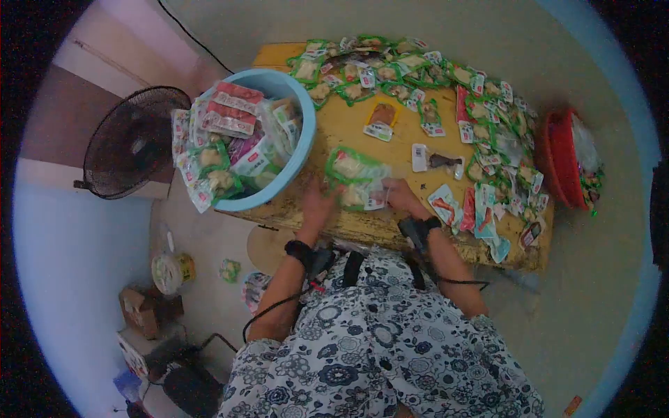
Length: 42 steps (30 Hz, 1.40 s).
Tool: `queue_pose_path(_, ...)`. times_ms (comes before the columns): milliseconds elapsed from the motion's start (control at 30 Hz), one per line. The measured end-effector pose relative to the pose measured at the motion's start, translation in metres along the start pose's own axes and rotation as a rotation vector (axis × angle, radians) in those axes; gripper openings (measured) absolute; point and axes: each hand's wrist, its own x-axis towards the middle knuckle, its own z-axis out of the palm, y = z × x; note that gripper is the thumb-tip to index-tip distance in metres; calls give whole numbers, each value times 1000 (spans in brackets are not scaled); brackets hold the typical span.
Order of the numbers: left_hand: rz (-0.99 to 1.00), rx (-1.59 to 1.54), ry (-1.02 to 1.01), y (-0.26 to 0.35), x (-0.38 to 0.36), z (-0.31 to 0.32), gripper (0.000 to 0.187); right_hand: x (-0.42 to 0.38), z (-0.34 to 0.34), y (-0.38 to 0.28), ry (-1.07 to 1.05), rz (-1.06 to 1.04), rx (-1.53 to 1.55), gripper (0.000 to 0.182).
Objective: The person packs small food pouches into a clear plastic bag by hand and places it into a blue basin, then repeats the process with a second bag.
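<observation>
Two green-edged clear food packets lie near the front of the yellow table [327, 132], one [352, 166] above the other [364, 196]. My left hand [319, 203] is at the left edge of the lower packet, its fingers blurred. My right hand [403, 195] pinches that packet's right end, its fingers closed. To the left stands a blue basin [306, 132] heaped with packets, a red-and-white one [233, 108] on top. Behind the hands lies a yellow-edged packet [382, 121], and to the right a packet with dark contents [437, 160].
Many green packets [488, 132] line the table's back and right side. Several differently coloured packets [468, 209] lie at the front right. A red basin [561, 160] stands beyond the right edge. A black fan [136, 143], a tub [167, 273] and a cardboard box [143, 312] are at left.
</observation>
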Motion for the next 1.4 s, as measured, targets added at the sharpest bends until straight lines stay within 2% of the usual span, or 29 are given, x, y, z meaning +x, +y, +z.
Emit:
queue_pose_path(67,27,-18,-30,15,-4,-5,63,5,12,13,35,-19,-21,25)
queue_pose_path(100,76,-56,-47,14,-5,-5,67,15,26,39,68,-57,-20,24)
queue_pose_path(167,176,-135,-81,10,-2,-3,73,13,32,44,111,-120,-110,24)
queue_pose_path(233,233,-116,-125,-4,0,4,79,-11,20,3,126,-162,-289,24)
queue_pose_path(333,214,-42,-162,-14,0,12,86,-39,7,-10,285,-85,-74,29)
queue_pose_path(433,165,0,-207,-19,-1,14,92,-56,-4,6,474,73,231,36)
queue_pose_path(533,129,73,-248,1,-3,3,95,-61,2,8,626,-60,334,46)
queue_pose_path(567,118,109,-258,9,-3,-1,96,-62,6,7,629,-123,299,55)
queue_pose_path(633,222,167,-210,11,0,-2,97,-59,16,0,627,-254,227,73)
queue_pose_path(733,338,175,-157,5,5,-5,98,-38,31,9,742,-329,269,72)
queue_pose_path(767,374,159,-144,2,7,-3,99,-34,28,14,670,-218,155,64)
queue_pose_path(833,326,12,-226,-6,12,0,100,-27,16,16,535,-54,-30,49)
queue_pose_path(933,254,-61,-272,-2,15,-10,103,-20,-4,-4,387,-18,-165,25)
queue_pose_path(1067,117,-245,-357,17,6,-30,108,-35,-24,-85,398,-329,-260,18)
queue_pose_path(1133,130,-215,-275,-4,6,-18,107,-38,-35,-116,363,-509,-372,16)
queue_pose_path(1233,347,-109,-80,-6,3,-22,101,-46,-41,-159,332,-667,-694,16)
queue_pose_path(1300,420,-104,-60,6,3,-29,95,-38,-41,-157,286,-717,-715,18)
queue_pose_path(1367,359,-174,-185,13,6,-31,88,-32,-42,-151,248,-734,-697,18)
queue_pose_path(1400,430,-124,-171,12,8,-27,86,-30,-42,-148,235,-726,-674,18)
